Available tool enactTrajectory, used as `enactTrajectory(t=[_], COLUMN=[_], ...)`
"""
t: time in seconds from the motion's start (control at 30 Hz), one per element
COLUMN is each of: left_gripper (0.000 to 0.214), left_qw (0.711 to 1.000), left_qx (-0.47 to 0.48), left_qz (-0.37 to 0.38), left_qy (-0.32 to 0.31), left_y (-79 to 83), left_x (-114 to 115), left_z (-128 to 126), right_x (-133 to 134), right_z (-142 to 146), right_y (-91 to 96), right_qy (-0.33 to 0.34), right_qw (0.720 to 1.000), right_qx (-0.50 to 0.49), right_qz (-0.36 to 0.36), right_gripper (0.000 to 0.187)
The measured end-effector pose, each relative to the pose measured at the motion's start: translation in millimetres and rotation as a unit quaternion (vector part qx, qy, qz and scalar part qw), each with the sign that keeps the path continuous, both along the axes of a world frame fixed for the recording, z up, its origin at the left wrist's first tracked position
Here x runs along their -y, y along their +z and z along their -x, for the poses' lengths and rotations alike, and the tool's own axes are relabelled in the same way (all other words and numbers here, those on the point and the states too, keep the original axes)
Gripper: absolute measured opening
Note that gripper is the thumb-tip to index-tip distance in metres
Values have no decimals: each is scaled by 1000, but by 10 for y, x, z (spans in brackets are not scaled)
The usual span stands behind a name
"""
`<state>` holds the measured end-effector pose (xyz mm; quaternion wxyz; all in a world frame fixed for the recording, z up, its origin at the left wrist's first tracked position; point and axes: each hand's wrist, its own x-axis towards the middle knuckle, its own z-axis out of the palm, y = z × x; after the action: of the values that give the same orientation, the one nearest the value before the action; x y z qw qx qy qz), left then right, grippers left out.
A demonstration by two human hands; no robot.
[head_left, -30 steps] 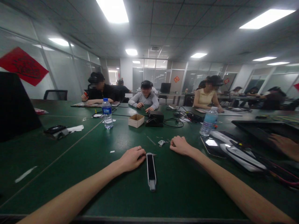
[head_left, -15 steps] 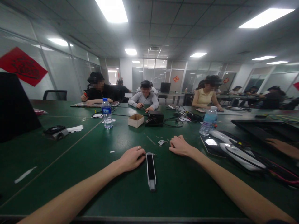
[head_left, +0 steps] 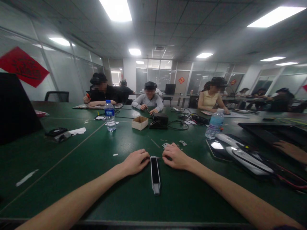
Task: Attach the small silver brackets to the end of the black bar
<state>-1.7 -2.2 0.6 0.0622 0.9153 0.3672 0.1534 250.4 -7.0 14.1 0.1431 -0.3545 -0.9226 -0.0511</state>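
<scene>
A slim handheld device (head_left: pixel 155 174) with a black face, white rim and grey end lies lengthwise on the green table. Beside its far end is my left hand (head_left: pixel 135 162), closed, with fingertips at the device's left edge. Whatever those fingers hold is hidden. My right hand (head_left: pixel 176 156) is closed just right of that same end, thumb and fingers curled together; anything between them is too small to make out. A tiny piece (head_left: pixel 158 157) juts from the device's far end toward the right hand. Small metal plates (head_left: pixel 183 143) lie just beyond my right hand.
Further back stand a small open box (head_left: pixel 140 123), a black stand-like object (head_left: pixel 158 121) and a water bottle (head_left: pixel 110 115). On the right are another bottle (head_left: pixel 215 124), a tablet and a white device (head_left: pixel 248 159). A neighbour's hand (head_left: pixel 290 150) rests at far right; people sit opposite.
My right hand has moved left and slightly nearer, from beside the metal plates to the device's far end, uncovering another plate. My left hand and the device stay put.
</scene>
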Motion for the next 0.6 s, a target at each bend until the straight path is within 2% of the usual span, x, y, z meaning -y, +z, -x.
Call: enactTrajectory(t=[0.33,0.6], left_gripper=[17,16], left_qw=[1000,1000], left_qx=[0,0], left_qz=[-1,-2], left_qy=[5,7], left_y=[-11,15], left_x=[-9,8], left_z=[-1,-14], right_x=[8,27], right_z=[9,21], right_y=[-36,-18], right_qy=[28,33], right_qw=[1000,999], right_qx=[-13,-19], right_qz=[3,21], right_gripper=[21,16])
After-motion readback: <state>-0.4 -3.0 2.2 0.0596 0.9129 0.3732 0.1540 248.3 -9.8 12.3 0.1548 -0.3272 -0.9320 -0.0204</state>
